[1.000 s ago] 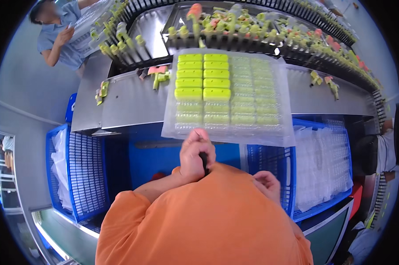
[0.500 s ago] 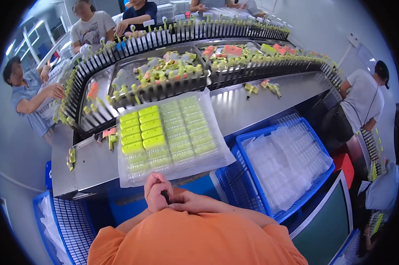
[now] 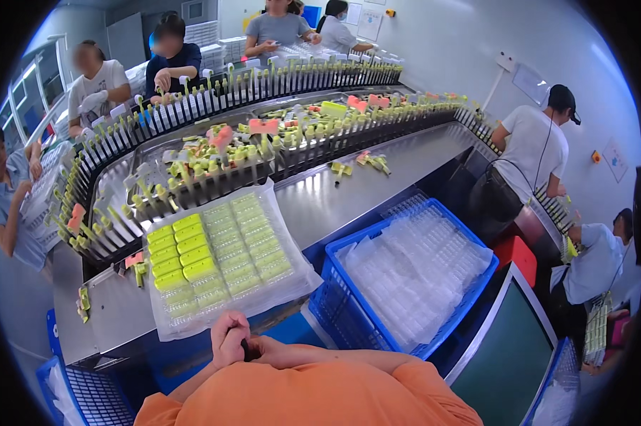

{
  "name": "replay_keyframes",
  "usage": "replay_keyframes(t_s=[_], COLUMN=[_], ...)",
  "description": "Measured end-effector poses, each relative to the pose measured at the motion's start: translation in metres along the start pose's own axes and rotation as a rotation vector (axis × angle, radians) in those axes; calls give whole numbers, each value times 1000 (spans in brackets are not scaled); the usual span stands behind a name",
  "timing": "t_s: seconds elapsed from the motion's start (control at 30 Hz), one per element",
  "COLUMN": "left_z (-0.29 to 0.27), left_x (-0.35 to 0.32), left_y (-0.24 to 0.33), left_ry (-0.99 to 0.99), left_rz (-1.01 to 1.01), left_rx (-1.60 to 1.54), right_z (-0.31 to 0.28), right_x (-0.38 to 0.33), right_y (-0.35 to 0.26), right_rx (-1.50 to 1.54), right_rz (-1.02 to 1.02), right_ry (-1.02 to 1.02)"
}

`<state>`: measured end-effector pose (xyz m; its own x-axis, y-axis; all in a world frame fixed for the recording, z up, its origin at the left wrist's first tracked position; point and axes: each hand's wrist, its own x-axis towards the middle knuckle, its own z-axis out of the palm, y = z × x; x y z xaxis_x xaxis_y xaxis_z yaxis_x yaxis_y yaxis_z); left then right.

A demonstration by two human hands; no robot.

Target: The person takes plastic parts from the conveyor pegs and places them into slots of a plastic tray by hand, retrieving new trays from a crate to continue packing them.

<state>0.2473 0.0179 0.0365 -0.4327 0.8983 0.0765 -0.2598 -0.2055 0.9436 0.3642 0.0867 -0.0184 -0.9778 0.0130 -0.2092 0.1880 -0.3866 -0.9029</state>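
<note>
- Head view: both hands are drawn in close to the chest, just above the orange shirt (image 3: 313, 394).
- The left hand (image 3: 229, 339) is curled into a loose fist, fingers folded down, and it's pressed against the right hand (image 3: 278, 351), which lies beside it with the fingers tucked in.
- Something small and dark (image 3: 246, 348) sits in the gap where the two hands meet; too small to tell what it is, or which hand has the grip on it.
- Just ahead of the hands, the clear plastic tray (image 3: 228, 259) lies flat on the steel worktop (image 3: 349, 195), its near edge hanging slightly over the table's rim. Neither hand touches it.
- Yellow-green parts (image 3: 178, 248) fill the tray's left columns; the pockets to the right look paler, contents unclear.
- To the right of the hands, a blue crate (image 3: 334, 298) holds a stack of clear empty trays (image 3: 413, 273).
- Beyond the tray, a curved conveyor rack (image 3: 214, 167) carries green and pink pieces.
- Other people stand around the line at the far side and to the right.
</note>
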Motion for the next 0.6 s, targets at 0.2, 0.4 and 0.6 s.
replay_keyframes(t_s=[0.2,0.4,0.6], left_z=[-2,4,-5], left_x=[-3,-2,-7], left_y=[2,7,14], left_ry=[-85,-50,103], left_rz=[240,76,5], left_rx=[353,204,-74], right_z=[5,6,1], right_x=[-9,-15,-23], right_y=[-11,-33,-59], right_rx=[95,-22,-44], right_rz=[-6,-28,243], right_ry=[-84,-37,58])
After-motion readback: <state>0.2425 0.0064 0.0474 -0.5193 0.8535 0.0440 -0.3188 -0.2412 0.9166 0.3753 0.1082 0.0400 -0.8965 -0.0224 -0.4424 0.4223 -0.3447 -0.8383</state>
